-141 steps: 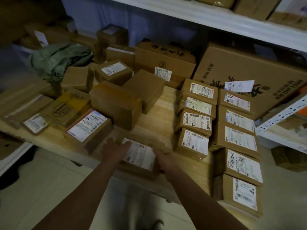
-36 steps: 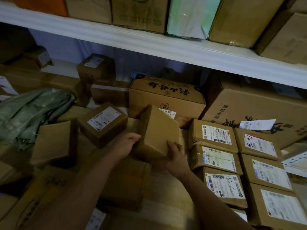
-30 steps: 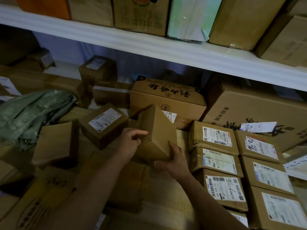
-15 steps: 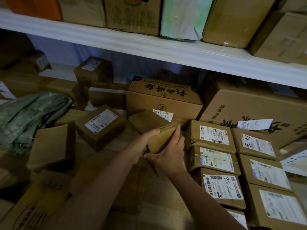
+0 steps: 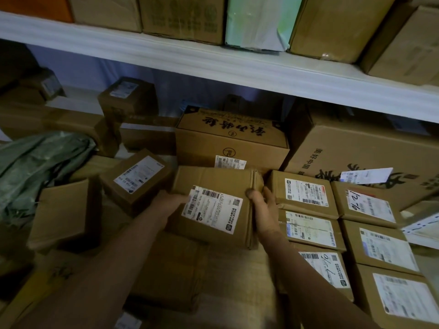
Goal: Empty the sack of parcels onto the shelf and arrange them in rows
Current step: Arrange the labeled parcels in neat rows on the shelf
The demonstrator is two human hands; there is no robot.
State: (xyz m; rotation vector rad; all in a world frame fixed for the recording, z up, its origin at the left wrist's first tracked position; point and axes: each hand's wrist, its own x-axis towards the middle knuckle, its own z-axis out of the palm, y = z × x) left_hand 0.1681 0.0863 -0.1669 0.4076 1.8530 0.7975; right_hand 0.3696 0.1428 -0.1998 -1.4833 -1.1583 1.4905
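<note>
Two bare forearms, no sleeves; left hand (image 5: 169, 203) ringless, right hand (image 5: 262, 210) same; entering from 6 o'clock.

Handwritten "12-16" is marked on the shipping label (image 5: 370, 206) of one box in the right row. The large carton (image 5: 356, 157) behind bears printed Chinese characters "美好中国". Printed barcode labels on other boxes are too small to read.
</note>
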